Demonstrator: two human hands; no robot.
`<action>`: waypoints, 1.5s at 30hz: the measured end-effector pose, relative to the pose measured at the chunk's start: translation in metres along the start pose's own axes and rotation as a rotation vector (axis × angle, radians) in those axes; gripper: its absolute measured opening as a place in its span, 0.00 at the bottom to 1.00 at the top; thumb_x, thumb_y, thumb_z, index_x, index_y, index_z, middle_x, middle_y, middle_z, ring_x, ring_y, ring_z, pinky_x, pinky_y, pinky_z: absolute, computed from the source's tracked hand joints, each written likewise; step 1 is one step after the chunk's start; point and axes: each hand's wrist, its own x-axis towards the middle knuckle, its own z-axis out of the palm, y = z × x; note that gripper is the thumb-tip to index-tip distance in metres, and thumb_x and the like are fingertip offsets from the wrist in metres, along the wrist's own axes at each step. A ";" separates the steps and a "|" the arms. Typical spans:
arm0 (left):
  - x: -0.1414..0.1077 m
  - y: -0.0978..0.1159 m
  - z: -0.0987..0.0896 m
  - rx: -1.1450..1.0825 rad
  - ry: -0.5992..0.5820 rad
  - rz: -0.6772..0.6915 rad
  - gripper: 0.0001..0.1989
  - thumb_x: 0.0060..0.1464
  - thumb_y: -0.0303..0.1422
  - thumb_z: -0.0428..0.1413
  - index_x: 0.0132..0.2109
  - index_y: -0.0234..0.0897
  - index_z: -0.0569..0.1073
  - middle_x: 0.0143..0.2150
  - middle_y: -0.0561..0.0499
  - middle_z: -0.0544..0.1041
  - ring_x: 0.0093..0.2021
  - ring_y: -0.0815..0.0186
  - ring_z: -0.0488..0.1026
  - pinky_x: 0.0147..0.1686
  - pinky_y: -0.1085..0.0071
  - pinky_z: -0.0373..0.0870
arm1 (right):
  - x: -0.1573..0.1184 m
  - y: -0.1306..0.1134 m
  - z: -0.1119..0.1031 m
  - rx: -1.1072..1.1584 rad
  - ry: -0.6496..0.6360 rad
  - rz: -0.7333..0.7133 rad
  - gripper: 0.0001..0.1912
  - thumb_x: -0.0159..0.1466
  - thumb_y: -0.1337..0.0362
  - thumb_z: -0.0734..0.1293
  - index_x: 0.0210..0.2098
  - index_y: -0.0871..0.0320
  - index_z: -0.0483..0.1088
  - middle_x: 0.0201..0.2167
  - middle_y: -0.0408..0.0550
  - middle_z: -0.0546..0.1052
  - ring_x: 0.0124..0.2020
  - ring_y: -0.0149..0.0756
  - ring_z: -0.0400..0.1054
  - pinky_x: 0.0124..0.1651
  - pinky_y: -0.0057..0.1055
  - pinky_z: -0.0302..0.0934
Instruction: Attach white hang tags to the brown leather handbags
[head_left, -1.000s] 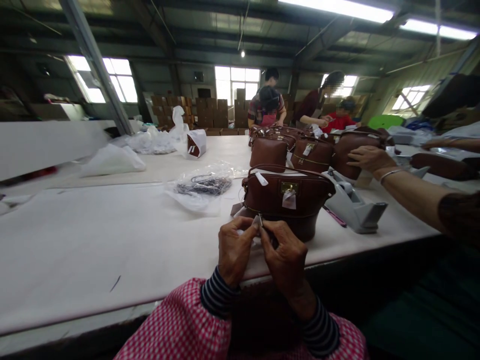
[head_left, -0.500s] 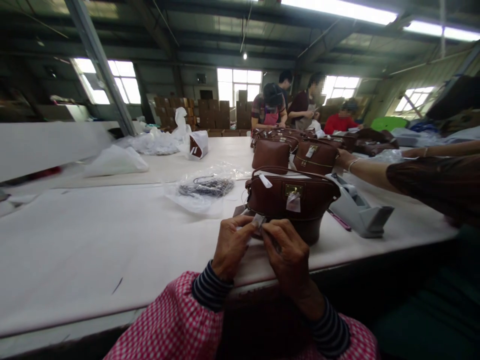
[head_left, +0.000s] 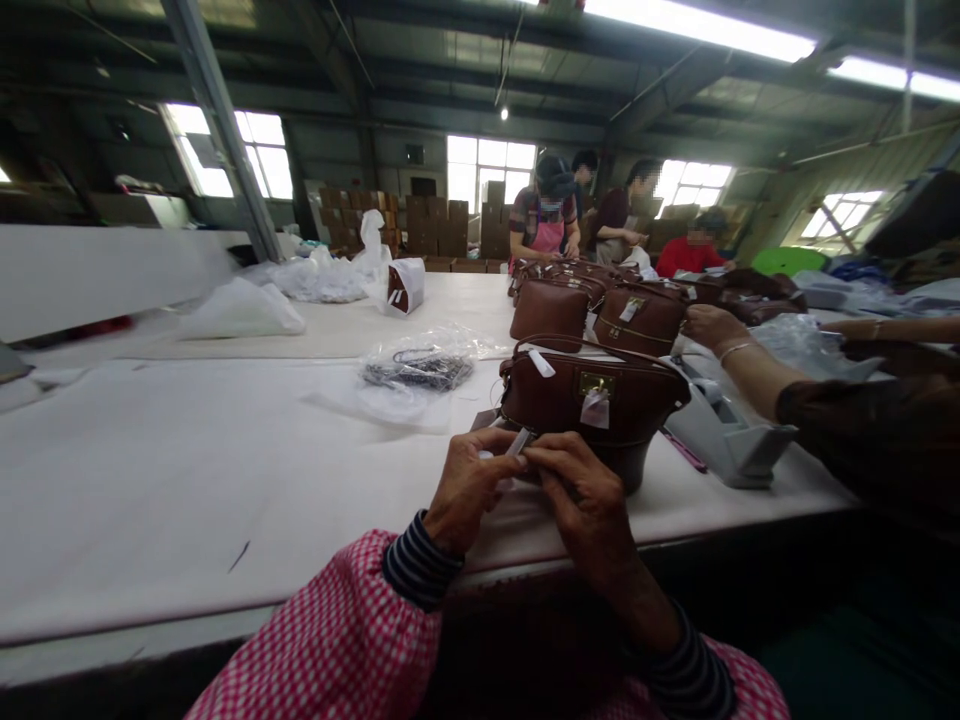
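Directly before me a brown handbag (head_left: 555, 400) stands upright on the white-covered table (head_left: 150, 480). Its brass clasp (head_left: 597, 384) has a piece of whitish wrapping hanging from it, and another white strip (head_left: 541, 363) clings near the top edge. At the bag's lower left front, my left hand (head_left: 472, 480) is closed, pinching a small white strip (head_left: 519, 441) between thumb and finger. My right hand (head_left: 581, 490) meets it fingertip to fingertip at the same strip, also closed. The strip's lower part is hidden by my fingers.
Right of the bag stands a grey tape dispenser (head_left: 739, 450) beside a pink tool (head_left: 686, 452). Behind left lies a clear plastic bag of dark chains (head_left: 420, 370). More brown handbags (head_left: 551, 310) stand farther back. A co-worker's arm (head_left: 750, 360) reaches in from the right.
My hands stay together at the strip, with slight finger movement. The view has shifted a little. The co-worker's hand at the right has lifted away from the bag behind.
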 end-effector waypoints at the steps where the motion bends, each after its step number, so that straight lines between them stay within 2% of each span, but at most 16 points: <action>1: 0.000 0.000 0.000 0.009 0.004 0.003 0.14 0.44 0.31 0.63 0.41 0.33 0.82 0.26 0.51 0.75 0.19 0.76 0.59 0.16 0.77 0.49 | 0.001 0.000 -0.002 0.010 -0.007 -0.001 0.14 0.68 0.75 0.61 0.42 0.57 0.77 0.39 0.49 0.76 0.42 0.35 0.73 0.45 0.31 0.69; 5: 0.000 0.002 0.001 0.071 -0.022 0.083 0.12 0.47 0.32 0.62 0.40 0.35 0.84 0.23 0.52 0.74 0.18 0.75 0.56 0.17 0.74 0.51 | 0.006 -0.001 -0.009 0.008 -0.050 0.028 0.15 0.65 0.77 0.60 0.41 0.57 0.76 0.39 0.48 0.77 0.41 0.34 0.73 0.44 0.29 0.69; 8: 0.001 0.003 0.001 0.126 -0.019 0.159 0.12 0.53 0.37 0.60 0.40 0.36 0.84 0.26 0.49 0.77 0.21 0.71 0.61 0.20 0.73 0.57 | 0.009 -0.001 -0.013 0.019 -0.109 0.082 0.15 0.66 0.76 0.59 0.44 0.56 0.74 0.39 0.47 0.78 0.41 0.34 0.74 0.44 0.29 0.70; 11: 0.005 0.000 -0.001 0.166 0.003 0.214 0.13 0.55 0.40 0.60 0.37 0.35 0.84 0.29 0.47 0.79 0.27 0.67 0.68 0.26 0.71 0.65 | 0.010 0.000 -0.015 -0.015 -0.085 0.077 0.15 0.67 0.75 0.60 0.48 0.55 0.72 0.41 0.46 0.79 0.41 0.34 0.76 0.45 0.29 0.71; 15: 0.006 -0.002 0.000 0.118 0.009 0.263 0.13 0.54 0.41 0.62 0.33 0.35 0.83 0.30 0.47 0.80 0.33 0.63 0.74 0.36 0.68 0.72 | 0.006 0.006 -0.018 -0.260 -0.016 -0.140 0.18 0.68 0.75 0.61 0.54 0.55 0.69 0.43 0.51 0.78 0.46 0.39 0.74 0.51 0.37 0.70; 18: 0.003 0.004 0.003 0.065 0.022 0.207 0.11 0.53 0.39 0.63 0.31 0.35 0.83 0.27 0.49 0.79 0.29 0.66 0.72 0.33 0.70 0.70 | 0.003 0.010 -0.020 -0.500 -0.054 -0.309 0.20 0.67 0.75 0.63 0.56 0.56 0.70 0.45 0.53 0.79 0.45 0.43 0.72 0.51 0.41 0.67; 22: 0.002 0.010 0.003 0.025 0.010 0.156 0.08 0.51 0.35 0.63 0.29 0.35 0.82 0.25 0.50 0.77 0.27 0.69 0.70 0.31 0.72 0.67 | 0.006 0.015 -0.019 -0.706 -0.088 -0.488 0.13 0.67 0.73 0.66 0.50 0.59 0.73 0.42 0.53 0.80 0.41 0.43 0.70 0.43 0.40 0.63; 27: 0.008 0.004 -0.005 0.111 -0.057 0.275 0.08 0.54 0.34 0.61 0.34 0.35 0.84 0.31 0.48 0.80 0.33 0.65 0.73 0.36 0.70 0.69 | 0.020 0.015 -0.020 -0.709 -0.125 -0.631 0.07 0.69 0.71 0.65 0.42 0.59 0.75 0.37 0.51 0.80 0.38 0.40 0.70 0.39 0.36 0.60; 32: 0.005 0.005 -0.007 0.346 -0.061 0.382 0.11 0.58 0.31 0.55 0.41 0.39 0.84 0.36 0.49 0.83 0.38 0.62 0.77 0.41 0.68 0.70 | 0.035 0.004 -0.024 -0.667 -0.276 -0.495 0.10 0.71 0.70 0.62 0.35 0.60 0.73 0.31 0.50 0.75 0.35 0.37 0.68 0.37 0.33 0.59; 35: 0.001 0.010 -0.008 0.468 -0.069 0.422 0.14 0.60 0.29 0.53 0.44 0.40 0.83 0.38 0.50 0.83 0.39 0.62 0.77 0.42 0.69 0.69 | 0.042 -0.002 -0.025 -0.701 -0.319 -0.491 0.13 0.72 0.69 0.60 0.32 0.59 0.71 0.30 0.48 0.73 0.33 0.36 0.66 0.34 0.32 0.56; 38: -0.001 0.014 -0.011 0.557 -0.105 0.451 0.14 0.60 0.27 0.51 0.44 0.39 0.82 0.40 0.50 0.83 0.40 0.62 0.77 0.43 0.69 0.69 | 0.047 -0.005 -0.027 -0.725 -0.352 -0.495 0.12 0.72 0.69 0.61 0.33 0.60 0.70 0.30 0.47 0.72 0.32 0.36 0.65 0.32 0.32 0.53; 42: -0.002 0.015 -0.014 0.678 -0.118 0.473 0.10 0.57 0.26 0.54 0.42 0.35 0.80 0.37 0.51 0.81 0.36 0.64 0.74 0.39 0.69 0.68 | 0.055 -0.009 -0.030 -0.686 -0.423 -0.446 0.07 0.71 0.71 0.61 0.42 0.62 0.71 0.32 0.46 0.73 0.31 0.33 0.67 0.30 0.29 0.51; 45: -0.001 0.010 -0.013 0.670 -0.094 0.498 0.08 0.55 0.27 0.58 0.42 0.34 0.79 0.37 0.50 0.81 0.36 0.63 0.75 0.37 0.69 0.67 | 0.061 -0.012 -0.030 -0.732 -0.499 -0.404 0.06 0.70 0.72 0.64 0.37 0.60 0.71 0.31 0.45 0.72 0.27 0.31 0.65 0.27 0.29 0.46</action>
